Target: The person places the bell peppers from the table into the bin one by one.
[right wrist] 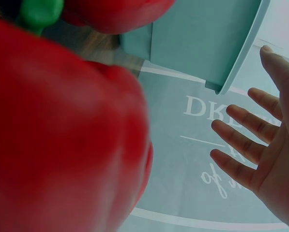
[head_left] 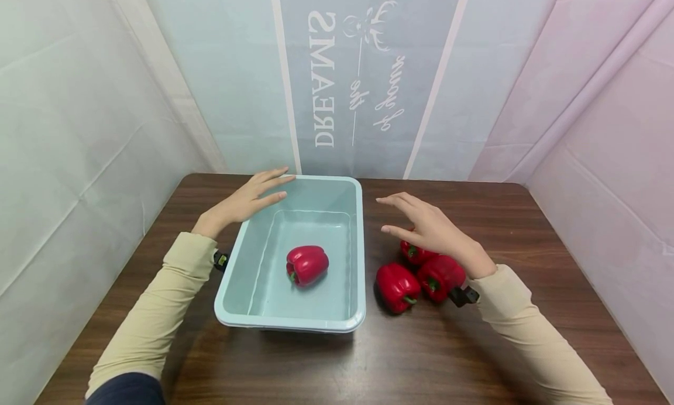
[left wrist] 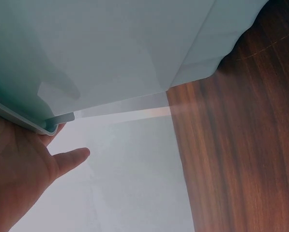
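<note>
Right now, a pale blue tub (head_left: 289, 323) is sitting on a brown table (head_left: 421, 358) with streaky wood lines, and its smooth plastic walls are bending into round corners under a thick, shiny lip. One red pepper (head_left: 309, 264) is lying inside the tub, looking fat and glossy, with its green stem pointing toward the tub's near left corner. Three more peppers (head_left: 396, 282) are bunching together just right of the tub, showing round, lumpy sides and slick skins. The left hand (head_left: 244, 200) is reaching over the tub's far left edge, keeping its grip wide, its fingers straight and its thumb apart; I cannot tell if it is touching the lip. The right hand (head_left: 434, 229) is hanging over the bunch right of the tub, spreading its fingers wide and baring its palm. Behind the tub, a creased sheet (head_left: 358, 159) is showing white letters.
</note>
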The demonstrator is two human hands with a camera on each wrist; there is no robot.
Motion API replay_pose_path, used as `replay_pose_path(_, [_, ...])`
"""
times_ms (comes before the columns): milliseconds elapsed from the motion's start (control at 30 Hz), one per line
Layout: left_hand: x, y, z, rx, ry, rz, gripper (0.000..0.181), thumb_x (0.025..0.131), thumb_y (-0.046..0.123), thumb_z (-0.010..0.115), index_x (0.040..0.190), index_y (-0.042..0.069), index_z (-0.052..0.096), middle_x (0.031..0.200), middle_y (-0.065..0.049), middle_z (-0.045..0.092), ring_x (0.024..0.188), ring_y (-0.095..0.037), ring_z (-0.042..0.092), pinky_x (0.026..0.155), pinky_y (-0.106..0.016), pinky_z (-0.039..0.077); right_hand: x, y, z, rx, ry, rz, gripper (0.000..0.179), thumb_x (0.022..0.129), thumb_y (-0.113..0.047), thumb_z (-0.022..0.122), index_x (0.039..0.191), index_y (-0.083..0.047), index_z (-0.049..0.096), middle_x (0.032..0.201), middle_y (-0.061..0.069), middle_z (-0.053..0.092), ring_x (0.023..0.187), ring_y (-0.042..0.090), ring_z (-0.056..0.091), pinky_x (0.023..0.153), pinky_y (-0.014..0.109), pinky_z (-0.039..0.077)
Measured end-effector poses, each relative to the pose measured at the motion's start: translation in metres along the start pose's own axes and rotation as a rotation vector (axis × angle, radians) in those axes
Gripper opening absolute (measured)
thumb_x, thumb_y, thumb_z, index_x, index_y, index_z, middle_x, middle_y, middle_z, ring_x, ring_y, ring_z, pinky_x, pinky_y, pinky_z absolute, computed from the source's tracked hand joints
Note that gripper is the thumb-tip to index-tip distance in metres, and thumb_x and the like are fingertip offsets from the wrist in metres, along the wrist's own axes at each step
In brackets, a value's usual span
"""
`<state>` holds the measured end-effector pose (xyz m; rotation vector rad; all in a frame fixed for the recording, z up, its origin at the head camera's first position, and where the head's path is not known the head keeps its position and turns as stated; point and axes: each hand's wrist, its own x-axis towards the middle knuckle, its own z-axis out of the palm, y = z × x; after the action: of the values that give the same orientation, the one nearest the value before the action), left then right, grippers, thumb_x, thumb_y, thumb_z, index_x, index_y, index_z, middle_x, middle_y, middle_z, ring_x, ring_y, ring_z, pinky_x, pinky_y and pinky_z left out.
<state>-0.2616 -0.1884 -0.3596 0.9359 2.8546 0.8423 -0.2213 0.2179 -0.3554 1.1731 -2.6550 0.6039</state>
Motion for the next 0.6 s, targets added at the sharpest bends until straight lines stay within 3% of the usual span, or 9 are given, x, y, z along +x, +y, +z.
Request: replay_pose_path(600, [0.0056, -0.0043, -0.0052, -0.009, -0.009, 0.011, 0.048, 0.097, 0.045, 0.041, 0.143, 0.036, 0.033, 0.154, 0.003, 0.020, 0.141, -0.027, 0.012, 0.109, -0.056, 0.014, 0.0016, -0.0005, -0.0032, 0.010, -0.024, 0.026, 0.060, 0.085, -0.052, 0.059, 0.138, -0.027, 0.043, 0.130, -0.006, 0.048, 0.118, 0.013, 0.048, 0.092, 0.041, 0.047])
